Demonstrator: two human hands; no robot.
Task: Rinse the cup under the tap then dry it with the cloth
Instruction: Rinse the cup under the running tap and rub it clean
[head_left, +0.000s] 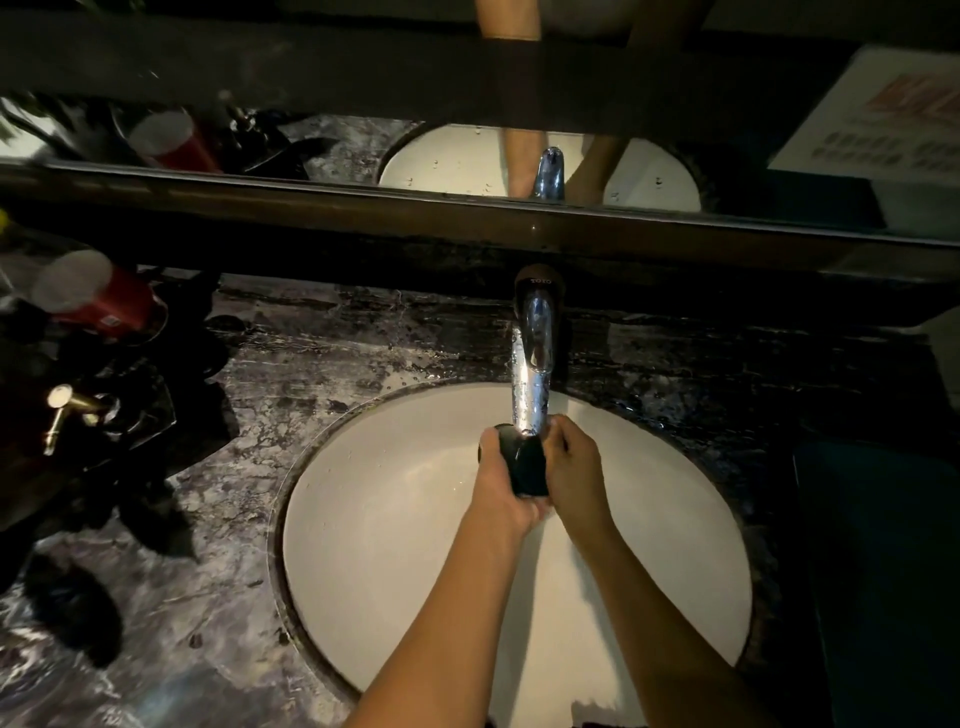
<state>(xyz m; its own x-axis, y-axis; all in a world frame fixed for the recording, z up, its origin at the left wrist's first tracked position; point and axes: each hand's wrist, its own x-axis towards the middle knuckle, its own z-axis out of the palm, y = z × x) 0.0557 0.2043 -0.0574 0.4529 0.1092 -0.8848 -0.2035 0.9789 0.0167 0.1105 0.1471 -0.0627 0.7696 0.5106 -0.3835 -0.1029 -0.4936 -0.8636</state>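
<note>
A small black cup (525, 461) is held over the white round sink (395, 519), right under the spout of the chrome tap (532, 358). My left hand (501, 493) wraps the cup from the left and below. My right hand (574, 467) grips it from the right, fingers at its rim near the spout. Whether water is running is hard to tell. A dark teal cloth (878, 545) lies flat on the counter to the right of the sink.
The dark marble counter (270, 415) is wet around the tap. At the left stand a red cup (104, 299), a brass-topped dispenser (70, 410) and dark items. A mirror (467, 156) runs behind the tap. A white box (893, 114) sits at the far right.
</note>
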